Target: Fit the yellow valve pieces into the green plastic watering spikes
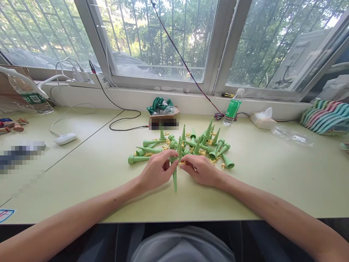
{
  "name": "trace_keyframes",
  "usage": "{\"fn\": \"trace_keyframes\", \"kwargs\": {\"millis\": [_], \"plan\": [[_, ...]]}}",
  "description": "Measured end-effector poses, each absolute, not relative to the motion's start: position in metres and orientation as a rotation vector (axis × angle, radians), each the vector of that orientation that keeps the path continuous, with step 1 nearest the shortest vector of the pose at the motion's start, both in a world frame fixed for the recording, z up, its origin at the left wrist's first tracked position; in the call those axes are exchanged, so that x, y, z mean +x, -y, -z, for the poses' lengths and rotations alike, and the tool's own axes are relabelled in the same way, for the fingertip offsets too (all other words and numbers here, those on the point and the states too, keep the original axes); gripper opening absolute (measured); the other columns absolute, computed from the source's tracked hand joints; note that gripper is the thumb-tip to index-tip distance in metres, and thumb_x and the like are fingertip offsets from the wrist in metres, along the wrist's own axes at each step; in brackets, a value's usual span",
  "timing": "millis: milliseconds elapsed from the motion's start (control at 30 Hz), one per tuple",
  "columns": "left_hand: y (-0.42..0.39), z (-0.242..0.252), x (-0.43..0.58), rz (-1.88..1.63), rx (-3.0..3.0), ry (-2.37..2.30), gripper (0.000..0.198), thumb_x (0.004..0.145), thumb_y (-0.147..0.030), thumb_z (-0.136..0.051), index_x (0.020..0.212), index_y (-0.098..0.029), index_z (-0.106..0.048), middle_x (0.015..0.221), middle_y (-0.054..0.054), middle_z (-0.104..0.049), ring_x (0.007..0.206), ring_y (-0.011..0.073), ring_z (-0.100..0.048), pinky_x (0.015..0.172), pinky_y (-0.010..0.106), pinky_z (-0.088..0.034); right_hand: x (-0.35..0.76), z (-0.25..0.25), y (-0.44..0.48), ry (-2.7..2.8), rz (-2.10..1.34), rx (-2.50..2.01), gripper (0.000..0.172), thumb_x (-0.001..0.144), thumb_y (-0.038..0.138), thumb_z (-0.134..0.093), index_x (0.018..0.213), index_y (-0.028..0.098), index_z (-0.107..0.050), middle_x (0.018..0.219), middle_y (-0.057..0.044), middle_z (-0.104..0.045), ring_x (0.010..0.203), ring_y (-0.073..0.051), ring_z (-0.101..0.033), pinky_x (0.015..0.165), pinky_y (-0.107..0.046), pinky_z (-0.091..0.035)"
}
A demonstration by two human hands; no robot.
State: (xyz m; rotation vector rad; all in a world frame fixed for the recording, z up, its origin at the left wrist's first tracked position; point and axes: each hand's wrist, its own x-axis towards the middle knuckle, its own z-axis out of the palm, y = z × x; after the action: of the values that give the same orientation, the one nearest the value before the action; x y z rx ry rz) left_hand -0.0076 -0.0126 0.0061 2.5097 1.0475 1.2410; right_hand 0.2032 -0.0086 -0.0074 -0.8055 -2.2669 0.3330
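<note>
My left hand [159, 165] is closed around the wide end of a green plastic spike [175, 180], whose tip points down toward me. Close beside it, my right hand [201, 169] pinches a small yellow plastic nozzle [181, 163] between thumb and fingers. The two hands almost meet, and the fingers partly hide both pieces. Just beyond them lies a loose pile of green plastic spikes [152, 150], some standing tip up and others on their sides. Small yellow nozzles [223, 166] are scattered among them.
Behind the pile sits a small cardboard box [174, 109] with green plastic wrap. A water bottle [232, 109], a tissue box [262, 120] and colourful hangers [323, 118] stand toward the right. A white charger [65, 138] with its cable is at left.
</note>
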Motion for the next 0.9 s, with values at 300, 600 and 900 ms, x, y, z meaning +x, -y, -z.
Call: {"fn": "trace_keyframes", "kwargs": {"millis": [300,600,900], "plan": [[0.0126,-0.0046,-0.0078,-1.254,2.513,-1.054,0.005,0.09,-0.016,-0.061,0.095,-0.019,-0.06,0.067,-0.007,-0.058,0.044,0.0035,-0.047,0.05,0.016,-0.041,0.2034,0.011,0.0069,2.277,-0.288,-0.782,0.015,0.101,0.025,-0.049,0.096,0.018,-0.062,0.079,-0.004,-0.069,0.064,-0.015,-0.059,0.061,-0.024,-0.041],[0.0127,-0.007,-0.0077,-1.236,2.489,-1.045,0.004,0.091,-0.018,-0.058,0.094,-0.019,-0.061,0.068,-0.005,-0.059,0.044,0.0045,-0.048,0.048,0.017,-0.042,0.2048,0.0115,0.0066,2.302,-0.244,-0.795,0.018,0.103,0.027,-0.046,0.095,0.018,-0.06,0.08,-0.004,-0.07,0.063,-0.015,-0.061,0.061,-0.025,-0.042],[0.0123,-0.0061,-0.0079,-1.234,2.468,-1.042,0.004,0.091,-0.018,-0.059,0.094,-0.019,-0.06,0.067,-0.006,-0.058,0.043,0.0037,-0.047,0.047,0.016,-0.041,0.2044,0.0096,0.0084,2.325,-0.206,-0.806,0.025,0.106,0.031,-0.041,0.094,0.019,-0.058,0.077,-0.004,-0.069,0.06,-0.015,-0.06,0.06,-0.025,-0.039]]}}
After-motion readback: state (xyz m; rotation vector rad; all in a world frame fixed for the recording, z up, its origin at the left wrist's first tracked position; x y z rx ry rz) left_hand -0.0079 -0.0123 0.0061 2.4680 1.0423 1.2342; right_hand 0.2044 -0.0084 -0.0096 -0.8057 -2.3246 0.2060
